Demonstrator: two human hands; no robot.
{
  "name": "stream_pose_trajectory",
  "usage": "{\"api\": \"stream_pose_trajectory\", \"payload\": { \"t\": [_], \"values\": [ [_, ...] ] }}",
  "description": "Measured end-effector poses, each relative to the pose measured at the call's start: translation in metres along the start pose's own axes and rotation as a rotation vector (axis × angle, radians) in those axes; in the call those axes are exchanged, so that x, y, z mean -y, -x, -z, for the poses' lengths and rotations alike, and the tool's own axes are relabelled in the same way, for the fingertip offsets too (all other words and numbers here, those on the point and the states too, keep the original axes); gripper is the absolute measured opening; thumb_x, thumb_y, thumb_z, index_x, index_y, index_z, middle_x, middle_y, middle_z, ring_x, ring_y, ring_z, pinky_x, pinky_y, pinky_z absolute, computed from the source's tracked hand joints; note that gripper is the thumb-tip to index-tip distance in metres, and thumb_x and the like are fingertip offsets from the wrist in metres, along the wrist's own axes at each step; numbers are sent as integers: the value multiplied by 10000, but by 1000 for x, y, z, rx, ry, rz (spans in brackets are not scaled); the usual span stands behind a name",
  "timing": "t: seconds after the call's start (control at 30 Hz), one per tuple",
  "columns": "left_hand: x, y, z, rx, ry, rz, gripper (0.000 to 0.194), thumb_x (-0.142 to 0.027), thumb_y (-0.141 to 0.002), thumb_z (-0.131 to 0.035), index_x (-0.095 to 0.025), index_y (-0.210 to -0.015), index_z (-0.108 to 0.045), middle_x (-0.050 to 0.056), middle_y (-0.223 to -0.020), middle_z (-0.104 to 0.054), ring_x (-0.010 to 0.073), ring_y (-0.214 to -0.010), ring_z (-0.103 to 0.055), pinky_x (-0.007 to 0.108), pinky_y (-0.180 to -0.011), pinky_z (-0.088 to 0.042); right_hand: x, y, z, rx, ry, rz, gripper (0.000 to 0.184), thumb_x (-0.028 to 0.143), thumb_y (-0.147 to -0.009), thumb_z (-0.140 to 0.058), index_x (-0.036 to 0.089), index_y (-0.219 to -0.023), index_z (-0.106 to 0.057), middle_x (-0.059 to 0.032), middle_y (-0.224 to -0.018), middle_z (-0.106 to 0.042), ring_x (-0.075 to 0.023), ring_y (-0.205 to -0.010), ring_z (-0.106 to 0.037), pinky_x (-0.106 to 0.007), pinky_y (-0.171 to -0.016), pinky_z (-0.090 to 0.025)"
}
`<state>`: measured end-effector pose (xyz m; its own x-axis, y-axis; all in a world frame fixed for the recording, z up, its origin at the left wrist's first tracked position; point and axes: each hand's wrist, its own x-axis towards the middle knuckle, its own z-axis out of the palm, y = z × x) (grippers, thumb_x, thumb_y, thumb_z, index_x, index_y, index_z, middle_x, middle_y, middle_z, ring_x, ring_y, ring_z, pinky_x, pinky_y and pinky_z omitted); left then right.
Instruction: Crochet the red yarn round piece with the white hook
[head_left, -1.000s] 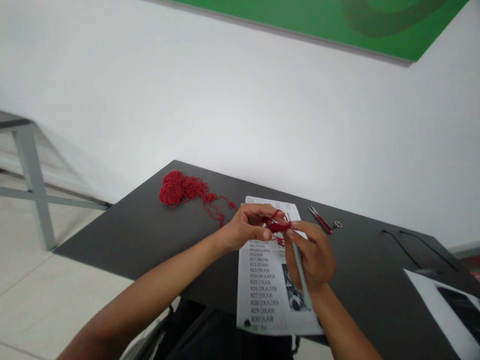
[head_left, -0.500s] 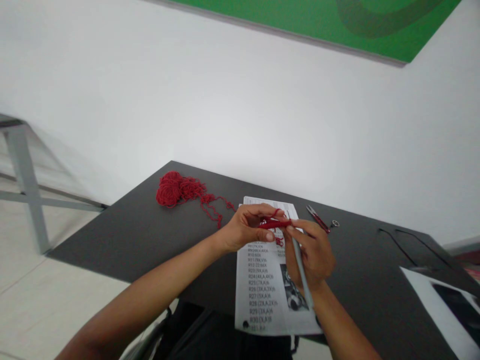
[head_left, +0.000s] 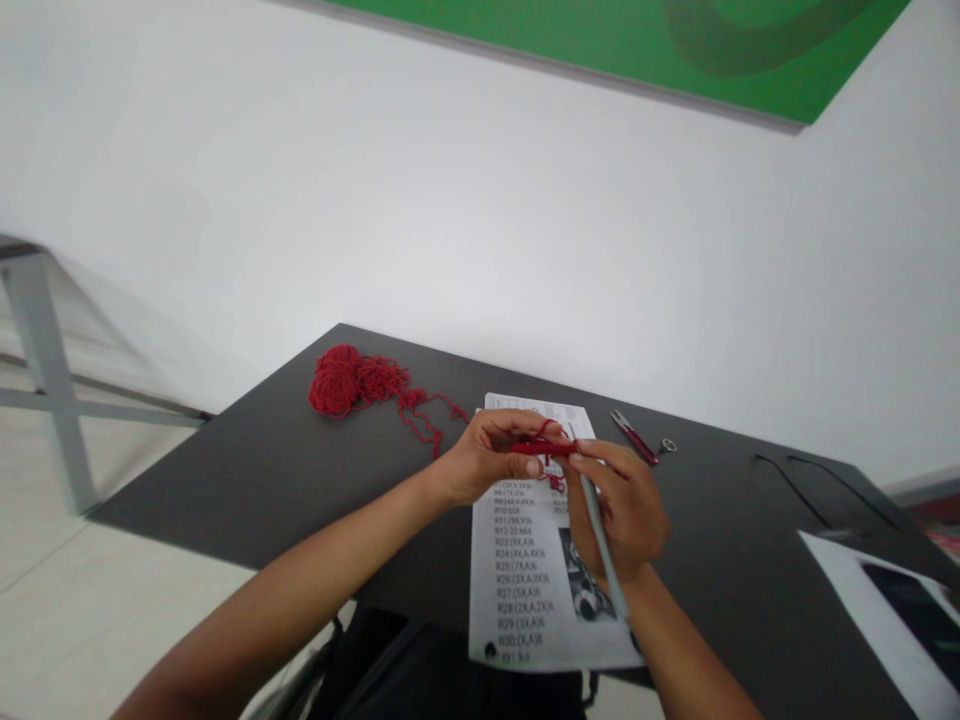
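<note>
My left hand (head_left: pixel 487 455) pinches a small red crochet piece (head_left: pixel 544 449) between thumb and fingers, and a loop of red yarn passes over its index finger. My right hand (head_left: pixel 626 505) is closed around a grey-handled crochet hook (head_left: pixel 602 545); its thin tip rises just past the right end of the piece, where the right fingertips touch the work. A short tangle of red yarn hangs below the piece. Beneath both hands lies a printed pattern sheet (head_left: pixel 517 600) with rows of text and a photo. Red yarn trails left from my left hand to a yarn ball (head_left: pixel 335 382).
Thread snips (head_left: pixel 634 437) with red handles lie beyond my right hand, by a small metal ring (head_left: pixel 668 446). Farther right are eyeglasses (head_left: pixel 825 495) and a white sheet (head_left: pixel 832 570) bearing a dark phone-like object. The dark table (head_left: pixel 300 490) meets a white wall.
The view has shifted very slightly. Both hands keep their hold; the crochet piece and the hook tip have moved only a little against each other.
</note>
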<state>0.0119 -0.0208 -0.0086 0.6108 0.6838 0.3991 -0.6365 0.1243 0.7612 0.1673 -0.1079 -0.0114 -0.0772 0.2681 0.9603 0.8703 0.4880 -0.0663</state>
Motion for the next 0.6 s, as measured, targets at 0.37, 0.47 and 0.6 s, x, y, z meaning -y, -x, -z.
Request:
{"api": "stream_pose_trajectory", "payload": {
  "t": [0.37, 0.47, 0.6],
  "values": [
    [0, -1, -1, 108, 62, -40, 190, -184, -721, -884, -205, -890, -800, 62, -989, -804, 184, -1011, -721, 330, -932, -545, 6, -10, 2, -23, -1, 10, 187, 100, -898, -703, 214, -1040, -662, -39, -985, -714, -175, -922, -742, -333, -819, -645],
    [0, -1, 1, 109, 62, -25, 182, -220, -722, -890, -203, -871, -786, 58, -986, -806, 201, -1060, -713, 372, -1002, -513, 7, -11, 3, -16, -11, 19, 203, 94, -902, -695, 221, -1056, -656, -36, -980, -709, -180, -928, -744, -345, -816, -651],
    [0, 0, 1, 106, 58, -14, 162, -228, -726, -885, -200, -840, -773, 58, -969, -810, 222, -1120, -698, 427, -1087, -459, 8, -13, 3, -11, -47, 36, 244, 60, -874, -719, 202, -1062, -657, -45, -979, -701, -179, -929, -739, -342, -826, -655]
  ]
}}
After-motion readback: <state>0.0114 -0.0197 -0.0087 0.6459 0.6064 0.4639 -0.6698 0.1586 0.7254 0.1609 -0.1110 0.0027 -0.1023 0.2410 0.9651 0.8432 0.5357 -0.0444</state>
